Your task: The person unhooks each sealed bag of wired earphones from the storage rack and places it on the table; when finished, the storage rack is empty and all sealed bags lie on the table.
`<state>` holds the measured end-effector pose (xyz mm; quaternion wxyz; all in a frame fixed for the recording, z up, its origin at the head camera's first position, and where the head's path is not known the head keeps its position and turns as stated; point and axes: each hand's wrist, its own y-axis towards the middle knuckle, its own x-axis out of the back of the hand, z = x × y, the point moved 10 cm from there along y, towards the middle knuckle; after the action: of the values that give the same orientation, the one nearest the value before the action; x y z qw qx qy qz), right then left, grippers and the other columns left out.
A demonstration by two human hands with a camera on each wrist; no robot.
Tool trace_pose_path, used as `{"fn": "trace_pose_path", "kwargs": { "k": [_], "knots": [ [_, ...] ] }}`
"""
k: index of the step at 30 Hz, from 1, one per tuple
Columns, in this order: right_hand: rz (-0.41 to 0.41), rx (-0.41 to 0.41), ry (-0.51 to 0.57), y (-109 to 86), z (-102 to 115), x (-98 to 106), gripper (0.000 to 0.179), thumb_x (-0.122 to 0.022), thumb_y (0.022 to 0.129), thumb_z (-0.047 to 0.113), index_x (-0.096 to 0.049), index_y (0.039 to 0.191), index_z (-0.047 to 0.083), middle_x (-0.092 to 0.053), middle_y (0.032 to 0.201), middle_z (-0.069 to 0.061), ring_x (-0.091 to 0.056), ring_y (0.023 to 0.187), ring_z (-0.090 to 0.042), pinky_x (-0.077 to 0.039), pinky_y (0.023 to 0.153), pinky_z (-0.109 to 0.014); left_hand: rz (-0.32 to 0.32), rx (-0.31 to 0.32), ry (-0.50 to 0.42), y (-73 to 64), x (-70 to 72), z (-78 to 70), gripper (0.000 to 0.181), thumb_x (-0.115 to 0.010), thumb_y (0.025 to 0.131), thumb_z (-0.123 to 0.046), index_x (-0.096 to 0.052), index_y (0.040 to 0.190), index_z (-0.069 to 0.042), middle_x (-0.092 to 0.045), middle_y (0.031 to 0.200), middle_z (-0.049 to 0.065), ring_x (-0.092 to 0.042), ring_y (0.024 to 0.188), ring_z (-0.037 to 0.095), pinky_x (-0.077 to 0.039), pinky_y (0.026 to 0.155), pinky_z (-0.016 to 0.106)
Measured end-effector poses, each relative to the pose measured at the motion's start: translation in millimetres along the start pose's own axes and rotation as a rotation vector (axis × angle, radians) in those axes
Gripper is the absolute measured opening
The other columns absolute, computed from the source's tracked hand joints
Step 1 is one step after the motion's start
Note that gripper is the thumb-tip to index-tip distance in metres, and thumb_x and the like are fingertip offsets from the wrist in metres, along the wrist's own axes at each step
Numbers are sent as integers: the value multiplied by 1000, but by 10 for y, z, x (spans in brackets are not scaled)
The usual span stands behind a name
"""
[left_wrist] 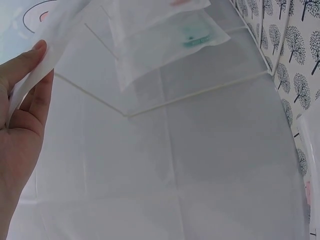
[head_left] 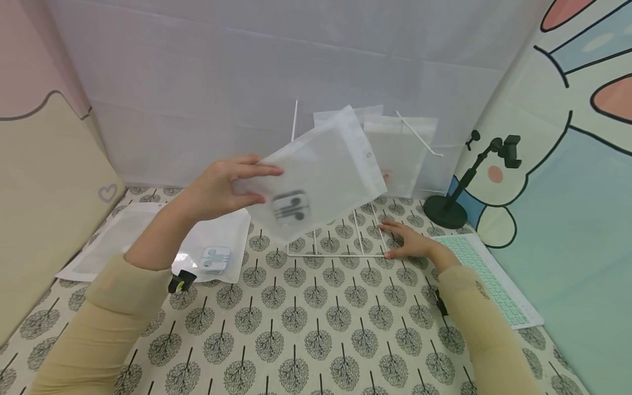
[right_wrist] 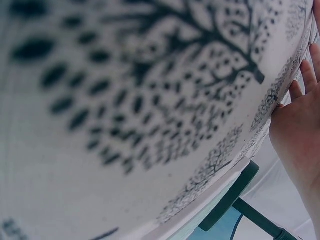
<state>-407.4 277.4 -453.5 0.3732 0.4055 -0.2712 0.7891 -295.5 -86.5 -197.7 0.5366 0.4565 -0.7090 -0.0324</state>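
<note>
My left hand (head_left: 224,186) pinches one end of a frosted plastic zip bag (head_left: 326,170) between thumb and fingers, holding it tilted in the air. Dark-looking earphones (head_left: 291,207) show through the bag's lower part. Behind it stands a white wire rack (head_left: 340,255), its upper part partly hidden by the bag. My right hand (head_left: 407,241) rests low on the table at the rack's right base corner, thumb and fingers spread and touching the wire. More frosted bags (head_left: 417,142) hang on the rack; in the left wrist view, one holds something green (left_wrist: 196,34).
Flat bags (head_left: 197,241) lie on the left of the table, one with white earphones (head_left: 215,258). To the right are a black phone stand (head_left: 446,211) and a keyboard with mint keys (head_left: 486,274). A pale curtain (head_left: 222,82) closes off the back.
</note>
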Motion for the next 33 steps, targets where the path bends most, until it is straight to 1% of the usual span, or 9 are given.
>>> {"fn": "trace_pose_path", "kwargs": {
  "k": [4, 6, 9, 11, 16, 24, 28, 30, 33],
  "knots": [
    [2, 1, 2, 3, -3, 3, 89, -76, 77, 38, -31, 148, 11, -15, 155, -19, -12, 141, -45, -15, 108, -68, 0, -12, -11, -26, -17, -19, 55, -79, 72, -1, -64, 123, -15, -59, 126, 12, -57, 115, 27, -53, 88, 39],
    [4, 6, 1, 4, -2, 2, 88, -76, 78, 38, -30, 148, 11, -15, 155, -19, -12, 140, -45, -15, 108, -68, 8, -8, -5, -53, -43, -11, 54, -79, 72, -2, -64, 123, -15, -61, 125, 12, -55, 118, 31, -51, 92, 44],
    [5, 13, -3, 4, -1, 2, 88, -76, 78, 38, -30, 148, 11, -15, 155, -19, -12, 140, -45, -15, 108, -68, 25, 3, -3, -111, -95, 30, 54, -79, 72, -2, -64, 122, -16, -61, 125, 13, -53, 120, 34, -50, 93, 47],
    [8, 15, -2, 5, 0, 1, 88, -76, 78, 38, -30, 148, 11, -15, 155, -19, -12, 140, -45, -15, 108, -68, 33, 13, -2, -158, -127, 69, 54, -79, 73, -3, -64, 123, -16, -60, 127, 13, -53, 120, 35, -51, 92, 46],
    [9, 14, 11, 10, 0, -4, 88, -76, 78, 38, -30, 148, 11, -15, 155, -19, -11, 141, -45, -14, 108, -69, 45, 41, 1, -296, -184, 189, 57, -79, 73, -3, -62, 125, -17, -58, 129, 13, -59, 110, 28, -56, 82, 37],
    [7, 14, 1, 40, -10, -6, 89, -76, 78, 39, -30, 148, 12, -15, 155, -19, -11, 141, -45, -15, 108, -68, 60, 191, 13, -603, -237, 461, 56, -77, 77, -9, -59, 129, -23, -55, 132, 12, -54, 114, 29, -51, 87, 46],
    [12, 15, 5, 40, 2, -5, 89, -76, 78, 39, -30, 148, 11, -14, 155, -19, -11, 141, -45, -14, 107, -69, 57, 281, 18, -778, -241, 594, 56, -76, 78, -11, -59, 129, -25, -54, 135, 10, -40, 130, 39, -37, 102, 59],
    [16, 16, 4, 36, 9, -6, 88, -76, 78, 38, -29, 148, 11, -14, 155, -19, -10, 141, -45, -14, 107, -69, 49, 331, 11, -876, -228, 646, 55, -76, 79, -13, -59, 129, -27, -55, 136, 7, -33, 135, 39, -32, 105, 60],
    [17, 16, -3, 29, 15, -4, 88, -75, 79, 38, -29, 149, 11, -14, 156, -19, -10, 141, -45, -15, 107, -69, 29, 367, 17, -1020, -191, 677, 54, -76, 79, -16, -58, 129, -28, -53, 137, 5, -34, 135, 37, -35, 104, 59]
  ]
}}
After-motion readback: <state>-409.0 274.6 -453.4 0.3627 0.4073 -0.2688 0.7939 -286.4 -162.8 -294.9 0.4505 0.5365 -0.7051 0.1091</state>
